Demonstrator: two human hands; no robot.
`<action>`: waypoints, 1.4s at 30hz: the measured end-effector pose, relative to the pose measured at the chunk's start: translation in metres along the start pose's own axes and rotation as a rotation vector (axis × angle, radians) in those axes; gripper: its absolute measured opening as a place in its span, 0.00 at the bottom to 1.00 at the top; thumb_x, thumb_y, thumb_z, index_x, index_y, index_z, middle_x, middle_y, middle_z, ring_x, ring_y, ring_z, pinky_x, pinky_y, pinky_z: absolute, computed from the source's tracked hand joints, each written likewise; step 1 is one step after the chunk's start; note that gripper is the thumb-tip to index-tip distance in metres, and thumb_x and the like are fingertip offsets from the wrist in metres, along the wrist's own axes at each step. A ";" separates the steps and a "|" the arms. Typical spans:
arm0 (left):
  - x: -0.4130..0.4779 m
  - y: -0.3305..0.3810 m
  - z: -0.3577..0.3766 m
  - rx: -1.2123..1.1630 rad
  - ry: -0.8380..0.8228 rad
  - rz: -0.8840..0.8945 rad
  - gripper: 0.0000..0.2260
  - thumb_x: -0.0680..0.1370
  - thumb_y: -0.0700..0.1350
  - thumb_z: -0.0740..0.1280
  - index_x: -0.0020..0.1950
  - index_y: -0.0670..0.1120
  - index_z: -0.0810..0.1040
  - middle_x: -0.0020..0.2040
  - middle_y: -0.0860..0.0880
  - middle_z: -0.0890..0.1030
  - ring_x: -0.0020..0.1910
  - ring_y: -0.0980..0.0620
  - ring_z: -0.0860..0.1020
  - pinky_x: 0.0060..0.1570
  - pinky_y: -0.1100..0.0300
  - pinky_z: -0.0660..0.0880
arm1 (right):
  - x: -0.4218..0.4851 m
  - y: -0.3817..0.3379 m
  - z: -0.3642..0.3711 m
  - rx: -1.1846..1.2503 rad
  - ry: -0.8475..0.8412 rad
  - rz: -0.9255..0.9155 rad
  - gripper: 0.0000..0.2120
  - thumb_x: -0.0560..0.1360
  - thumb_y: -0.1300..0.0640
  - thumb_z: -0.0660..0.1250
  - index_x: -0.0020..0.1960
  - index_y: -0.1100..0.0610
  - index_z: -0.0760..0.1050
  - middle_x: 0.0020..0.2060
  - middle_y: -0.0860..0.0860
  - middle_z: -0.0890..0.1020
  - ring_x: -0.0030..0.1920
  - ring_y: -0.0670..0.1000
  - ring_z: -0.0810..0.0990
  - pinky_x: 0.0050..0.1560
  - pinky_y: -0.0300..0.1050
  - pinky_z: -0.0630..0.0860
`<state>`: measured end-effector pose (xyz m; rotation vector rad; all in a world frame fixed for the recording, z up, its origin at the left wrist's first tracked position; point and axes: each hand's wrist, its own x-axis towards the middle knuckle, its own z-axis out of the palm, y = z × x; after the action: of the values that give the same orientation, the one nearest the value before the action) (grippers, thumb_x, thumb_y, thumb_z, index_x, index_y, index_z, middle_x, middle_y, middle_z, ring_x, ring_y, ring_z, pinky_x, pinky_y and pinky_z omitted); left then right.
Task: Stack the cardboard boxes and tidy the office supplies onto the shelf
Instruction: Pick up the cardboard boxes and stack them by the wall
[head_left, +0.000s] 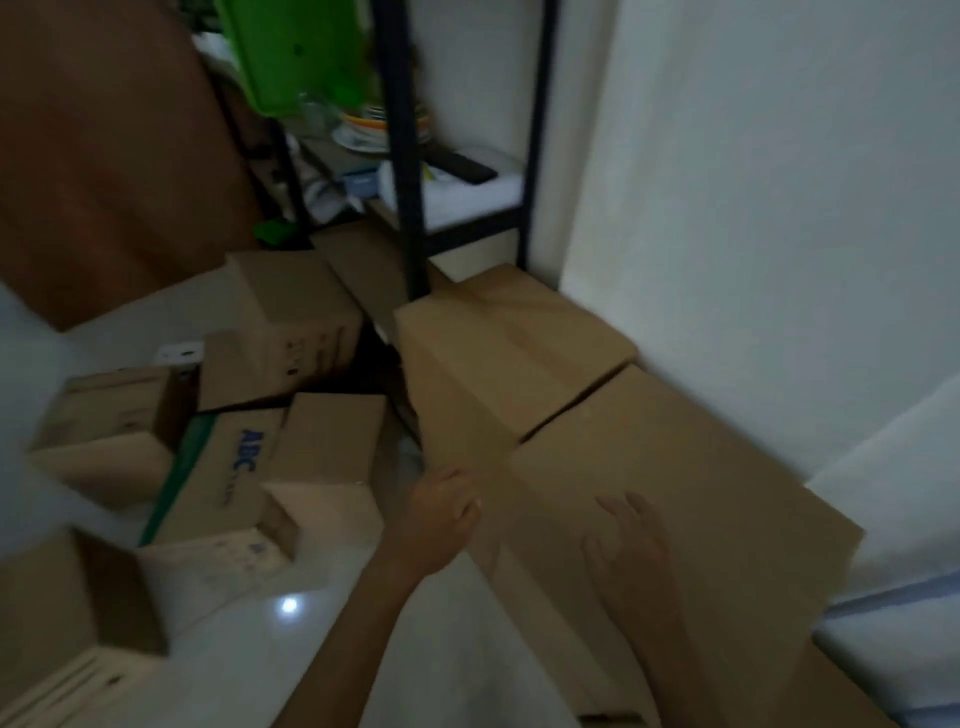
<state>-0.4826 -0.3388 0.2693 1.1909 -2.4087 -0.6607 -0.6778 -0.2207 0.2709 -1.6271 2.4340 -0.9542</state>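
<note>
Two large closed cardboard boxes stand side by side along the white wall, a far box (498, 358) and a near box (675, 483). My left hand (441, 514) presses against the left side of the near box at its front corner, fingers curved over the edge. My right hand (628, 540) lies flat on top of the near box with the fingers spread. A black metal shelf (405, 171) stands behind the boxes and carries plates, a remote and other small things.
Several smaller cardboard boxes lie scattered on the white tiled floor at left, one printed "ABC" (228, 478) and an open one (67, 613) at the bottom left. A brown door (104, 156) is at the back left. A green plastic item (296, 52) hangs by the shelf.
</note>
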 end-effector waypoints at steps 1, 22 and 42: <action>-0.015 -0.012 -0.011 -0.019 0.032 -0.051 0.24 0.74 0.53 0.53 0.57 0.40 0.80 0.56 0.45 0.80 0.54 0.49 0.76 0.54 0.56 0.73 | -0.001 -0.017 0.007 0.003 -0.022 -0.056 0.12 0.68 0.59 0.64 0.46 0.64 0.80 0.45 0.60 0.82 0.54 0.56 0.71 0.55 0.50 0.73; -0.312 -0.235 -0.190 -0.053 0.468 -0.759 0.20 0.73 0.54 0.59 0.62 0.50 0.77 0.57 0.56 0.77 0.53 0.60 0.74 0.53 0.69 0.66 | -0.089 -0.353 0.201 0.335 -0.825 -0.453 0.11 0.75 0.60 0.66 0.53 0.47 0.72 0.50 0.42 0.74 0.52 0.41 0.72 0.48 0.20 0.62; -0.365 -0.436 -0.297 -0.093 0.883 -1.353 0.23 0.76 0.43 0.67 0.70 0.44 0.69 0.67 0.45 0.70 0.62 0.45 0.73 0.60 0.52 0.70 | -0.023 -0.629 0.419 0.208 -1.126 -0.876 0.16 0.77 0.58 0.62 0.64 0.55 0.73 0.58 0.49 0.76 0.58 0.45 0.72 0.56 0.37 0.66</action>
<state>0.1573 -0.3473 0.2256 2.3248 -0.6531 -0.3721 0.0022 -0.5496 0.2554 -2.2472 0.8680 -0.1237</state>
